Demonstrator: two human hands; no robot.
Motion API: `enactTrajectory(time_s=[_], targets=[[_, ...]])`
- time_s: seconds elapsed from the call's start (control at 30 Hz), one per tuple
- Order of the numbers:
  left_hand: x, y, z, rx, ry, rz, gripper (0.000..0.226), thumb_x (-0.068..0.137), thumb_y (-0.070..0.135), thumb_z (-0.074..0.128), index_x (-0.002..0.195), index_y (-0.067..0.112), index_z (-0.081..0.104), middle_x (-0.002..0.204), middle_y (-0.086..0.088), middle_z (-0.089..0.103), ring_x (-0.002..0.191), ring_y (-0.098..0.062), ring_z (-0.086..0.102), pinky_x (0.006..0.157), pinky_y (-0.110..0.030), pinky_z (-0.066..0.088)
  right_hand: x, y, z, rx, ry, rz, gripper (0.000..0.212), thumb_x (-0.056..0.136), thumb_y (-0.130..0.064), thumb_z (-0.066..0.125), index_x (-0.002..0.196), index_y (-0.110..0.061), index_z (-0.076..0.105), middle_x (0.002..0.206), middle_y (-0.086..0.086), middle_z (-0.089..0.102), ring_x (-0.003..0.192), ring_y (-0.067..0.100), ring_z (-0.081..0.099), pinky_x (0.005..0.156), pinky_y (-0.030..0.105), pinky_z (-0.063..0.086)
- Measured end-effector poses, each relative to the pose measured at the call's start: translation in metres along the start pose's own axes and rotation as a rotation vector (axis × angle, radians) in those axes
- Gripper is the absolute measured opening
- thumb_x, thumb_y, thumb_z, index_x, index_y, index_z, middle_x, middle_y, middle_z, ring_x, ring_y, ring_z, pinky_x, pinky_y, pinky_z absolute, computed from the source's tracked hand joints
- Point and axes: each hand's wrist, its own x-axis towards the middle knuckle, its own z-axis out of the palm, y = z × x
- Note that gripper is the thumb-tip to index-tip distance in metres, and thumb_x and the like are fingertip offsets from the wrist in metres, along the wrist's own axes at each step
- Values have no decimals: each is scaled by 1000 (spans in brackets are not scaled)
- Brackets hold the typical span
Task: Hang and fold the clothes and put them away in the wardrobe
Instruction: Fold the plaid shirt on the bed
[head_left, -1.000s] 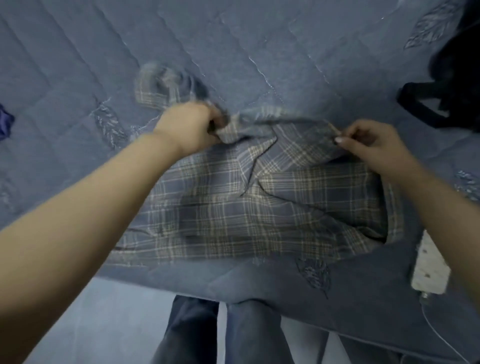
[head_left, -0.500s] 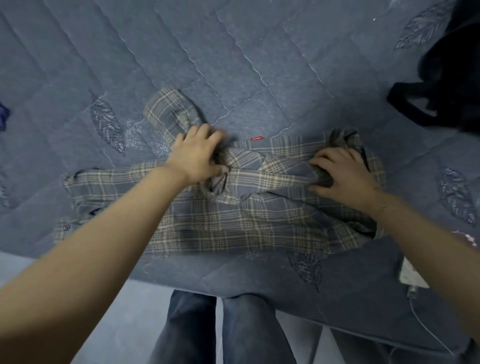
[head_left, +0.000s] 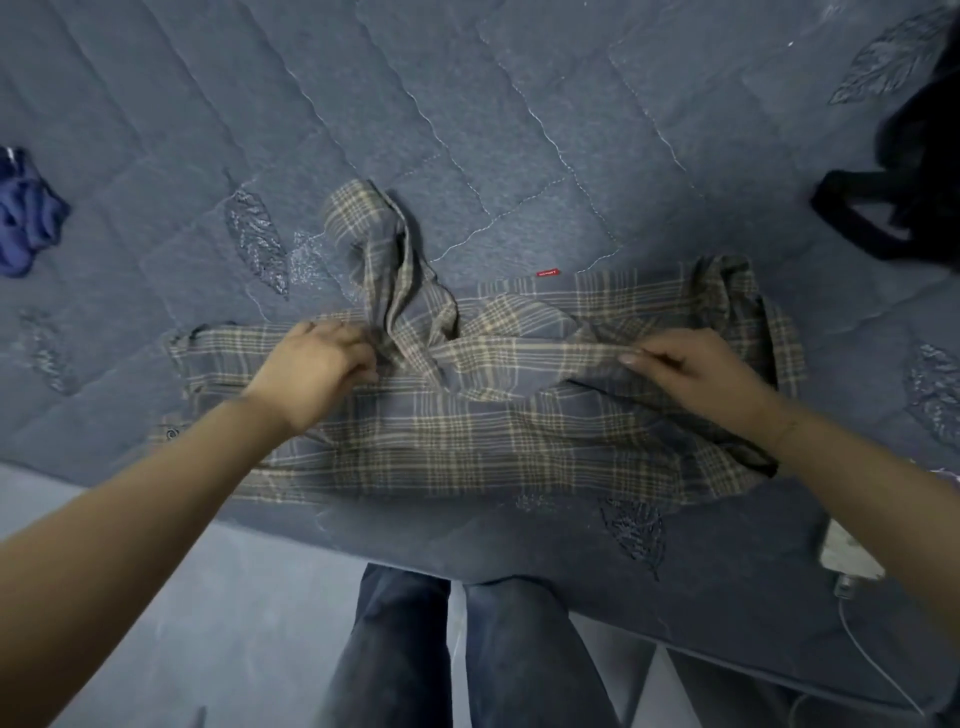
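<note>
Plaid shirt (head_left: 467, 415) lies on the bed (head_left: 467, 104) w/ a tiny red tag (head_left: 548, 272), text unreadable. Left hand (head_left: 317, 369) and right hand (head_left: 696, 374) each pinch a shirt fold.

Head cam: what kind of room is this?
Most likely a bedroom. The work surface is a bed covered by a blue quilted bedspread with stitched leaf motifs. A plaid shirt is spread on it for folding, and a crumpled blue garment lies at the left edge. No wardrobe is in view.
</note>
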Motion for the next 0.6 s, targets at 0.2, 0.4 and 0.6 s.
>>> enactTrajectory(time_s=[0.2, 0.4, 0.6], targets=[[34, 28, -1, -134, 285, -4, 34, 90, 26, 66, 123, 20, 58, 126, -1, 56, 114, -27, 51, 88, -40, 34, -14, 8, -12, 44, -35, 113, 44, 85, -39, 56, 116, -12, 71, 106, -5, 72, 92, 5, 67, 82, 18, 50], [108, 11, 18, 17, -203, -95, 66, 79, 36, 73, 139, 37, 44, 157, 2, 25, 146, -23, 15, 116, -50, 7, -7, 13, -1, -93, -65, 129, 29, 92, -39, 56, 98, -18, 74, 76, -5, 71, 61, 4, 59, 55, 8, 39], [74, -25, 25, 14, -22, -170, 36, 83, 37, 72, 113, 18, 68, 124, -5, 58, 120, -29, 44, 98, -40, 26, -5, 19, 1, 144, 51, 219, 33, 92, -33, 57, 83, -5, 72, 66, 12, 63, 58, 1, 48, 54, 10, 36]])
